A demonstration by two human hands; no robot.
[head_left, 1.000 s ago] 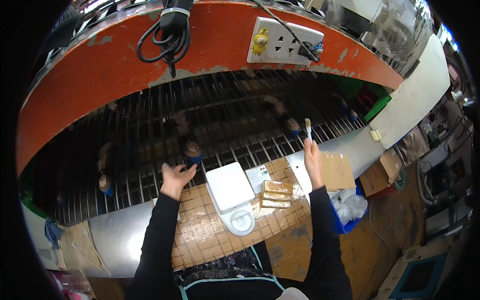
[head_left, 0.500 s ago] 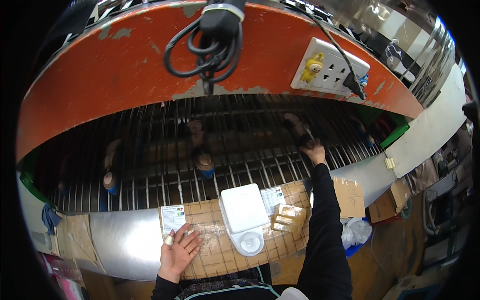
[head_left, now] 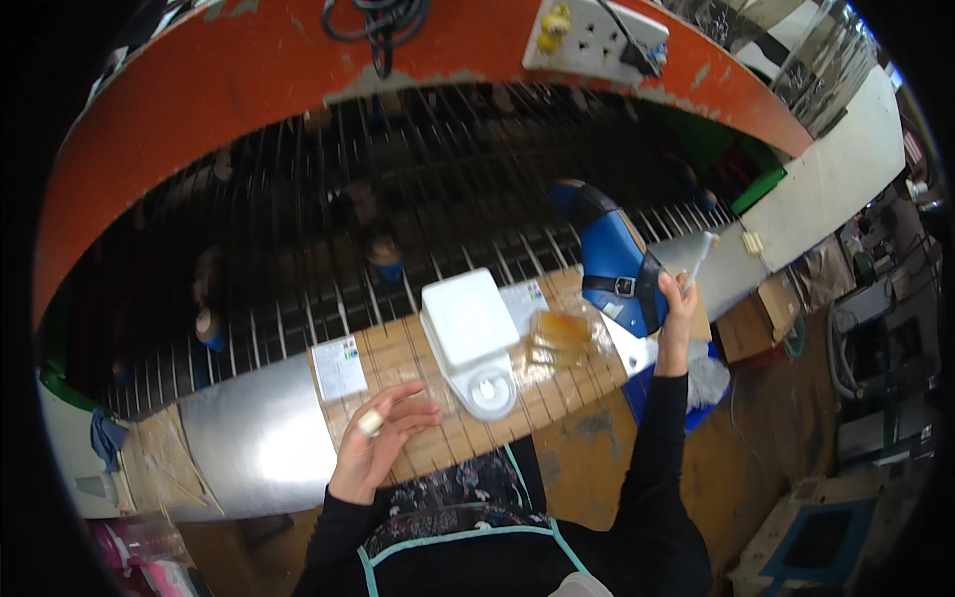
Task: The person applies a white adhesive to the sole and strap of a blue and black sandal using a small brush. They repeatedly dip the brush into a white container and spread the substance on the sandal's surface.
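My right hand (head_left: 677, 313) grips a shoe on a blue last (head_left: 611, 249) near its heel end, at the right front of the machine. The shoe has a black strap with a buckle, and its dark toe points away over the rack. A thin white stick (head_left: 702, 261) also rises from that hand; its kind is unclear. My left hand (head_left: 376, 446), fingers apart and empty, hovers above the front of the cardboard sheet (head_left: 390, 360). A pale cover sits on one of its fingers. Right of it stands a white dispenser-like container (head_left: 470, 316) with a round cup.
Amber wrapped blocks (head_left: 559, 333) lie right of the container, a printed sheet (head_left: 339, 369) at left. Behind runs a rack of metal rods (head_left: 288, 249) with more shoes on lasts (head_left: 385, 259), beneath an orange panel (head_left: 249, 75) with a socket strip (head_left: 595, 42). Cardboard boxes (head_left: 756, 320) stand at right.
My right hand has come back from the rack, bringing the shoe toward me, and the shoe has left the rods. My left hand has shifted slightly right. The view has tilted down.
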